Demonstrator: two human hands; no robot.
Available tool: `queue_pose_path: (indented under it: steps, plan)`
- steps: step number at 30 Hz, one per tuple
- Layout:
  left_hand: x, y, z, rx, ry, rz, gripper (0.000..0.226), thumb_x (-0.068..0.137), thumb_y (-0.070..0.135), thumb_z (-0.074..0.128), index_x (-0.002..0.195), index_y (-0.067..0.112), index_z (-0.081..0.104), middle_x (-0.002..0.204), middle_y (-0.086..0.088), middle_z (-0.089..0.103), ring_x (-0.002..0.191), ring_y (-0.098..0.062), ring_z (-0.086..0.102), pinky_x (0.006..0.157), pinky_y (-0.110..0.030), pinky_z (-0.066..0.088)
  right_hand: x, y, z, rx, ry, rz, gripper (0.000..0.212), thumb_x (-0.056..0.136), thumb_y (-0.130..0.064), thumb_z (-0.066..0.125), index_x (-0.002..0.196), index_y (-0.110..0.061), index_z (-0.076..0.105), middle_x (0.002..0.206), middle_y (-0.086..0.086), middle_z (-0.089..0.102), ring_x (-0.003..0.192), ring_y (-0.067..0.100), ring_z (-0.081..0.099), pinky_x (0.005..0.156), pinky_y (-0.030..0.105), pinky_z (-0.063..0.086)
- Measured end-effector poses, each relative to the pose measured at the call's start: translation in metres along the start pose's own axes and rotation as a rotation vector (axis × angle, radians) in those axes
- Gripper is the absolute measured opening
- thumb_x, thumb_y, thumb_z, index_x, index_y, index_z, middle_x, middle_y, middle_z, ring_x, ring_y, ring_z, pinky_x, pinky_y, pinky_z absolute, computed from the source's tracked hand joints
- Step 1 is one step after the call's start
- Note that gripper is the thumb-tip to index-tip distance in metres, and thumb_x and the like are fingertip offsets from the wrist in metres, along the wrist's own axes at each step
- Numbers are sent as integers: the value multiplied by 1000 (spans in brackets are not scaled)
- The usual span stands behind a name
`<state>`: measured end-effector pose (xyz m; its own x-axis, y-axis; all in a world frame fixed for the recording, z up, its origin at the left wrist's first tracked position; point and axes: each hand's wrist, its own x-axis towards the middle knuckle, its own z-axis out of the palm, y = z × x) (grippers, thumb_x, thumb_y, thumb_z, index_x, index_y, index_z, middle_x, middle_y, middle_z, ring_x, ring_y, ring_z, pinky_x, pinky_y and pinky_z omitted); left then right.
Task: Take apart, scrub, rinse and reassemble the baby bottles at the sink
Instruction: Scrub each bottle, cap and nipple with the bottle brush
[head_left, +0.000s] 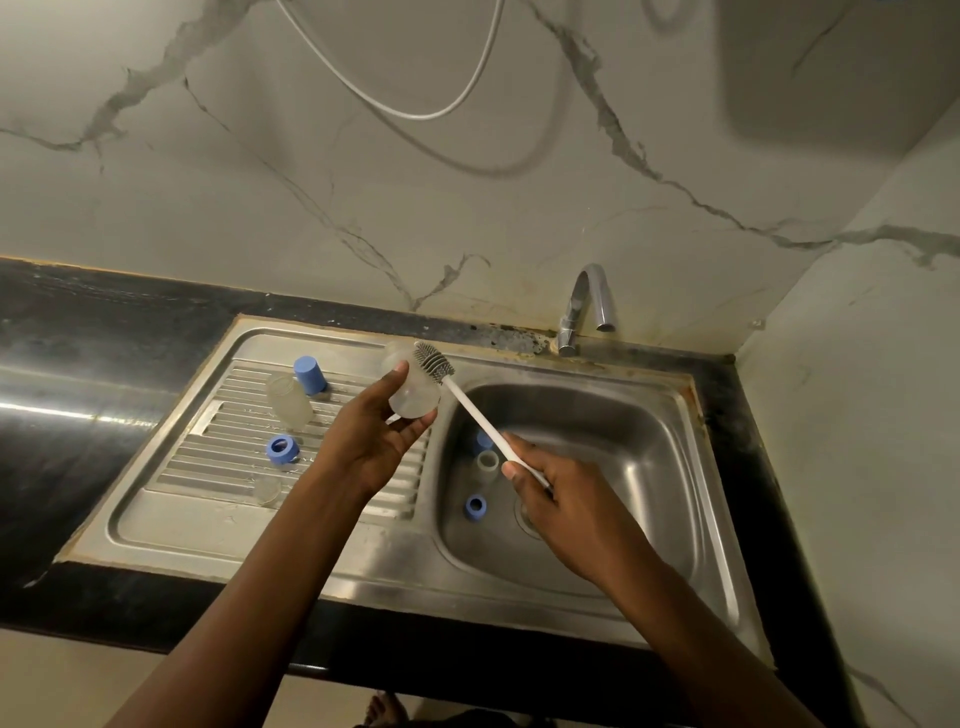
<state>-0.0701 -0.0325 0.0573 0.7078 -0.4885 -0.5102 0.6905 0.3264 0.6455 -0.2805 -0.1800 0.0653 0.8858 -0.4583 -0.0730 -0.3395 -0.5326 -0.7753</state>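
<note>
Along the left runs a dark polished stone surface (78, 374), and set into it is a stainless steel sink (363, 561) with a ribbed draining board. At the far end of the board stands a blue cylindrical plastic cap (310, 373). Just beside it is a clear, frosted plastic bottle body (289, 403). Nearer lies a blue plastic screw ring (282, 448), and nearer still a small clear plastic piece (267, 489), too faint to identify.

The left grip (374, 439) is raised over the right edge of the board, thumb and fingers curled round a clear plastic baby bottle (414, 392), which it holds tilted above the sink. The grey-bristled head of a bottle brush with a white handle (483, 422) sits at the bottle's far end; whether the bristles are inside the mouth cannot be told. The handle slants down over the basin to the right grip (566, 512), which pinches its lower end between thumb and fingers.

Under the handle, on the basin floor, lie a second blue cap piece (483, 440), a translucent plastic part (488, 461) touching it, and another blue ring (475, 505) near the drain.

Behind the basin stands a chrome curved tap (589, 304). A white cable (415, 115) loops across the marble-veined wall (208, 182).
</note>
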Motion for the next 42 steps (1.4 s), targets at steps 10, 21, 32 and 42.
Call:
queue_pose_path:
  steps: [10, 21, 32, 42]
  plan:
    - [-11, -22, 9, -172, -99, -116, 46, 97, 18, 70, 138, 3, 55, 135, -28, 67, 119, -46, 70, 102, -55, 54, 0, 3, 0, -4, 39, -6, 43, 108, -49, 51, 151, -45, 54, 71, -13, 65, 69, 2, 66, 58, 16, 47]
    - [-14, -24, 16, -190, -164, -92, 47, 105, 19, 60, 148, 2, 48, 146, -28, 59, 130, -47, 62, 110, -53, 46, 18, -8, -1, -9, 61, -39, 45, 109, -49, 49, 153, -41, 53, 97, -16, 73, 85, -6, 67, 68, 10, 48]
    - [-5, 1, -1, -335, -173, -42, 35, 106, 21, 58, 135, 0, 54, 126, -28, 72, 115, -44, 72, 97, -56, 58, -8, 7, 9, 29, 4, 4, 42, 108, -50, 51, 150, -48, 54, 68, -9, 64, 55, 8, 57, 56, 24, 47]
    - [-4, 2, -2, -116, -125, -52, 44, 106, 23, 51, 147, 7, 49, 141, -26, 63, 118, -43, 71, 100, -59, 55, -13, 9, 5, -23, 53, -10, 40, 107, -53, 50, 147, -53, 54, 65, -1, 62, 60, 12, 62, 59, 35, 51]
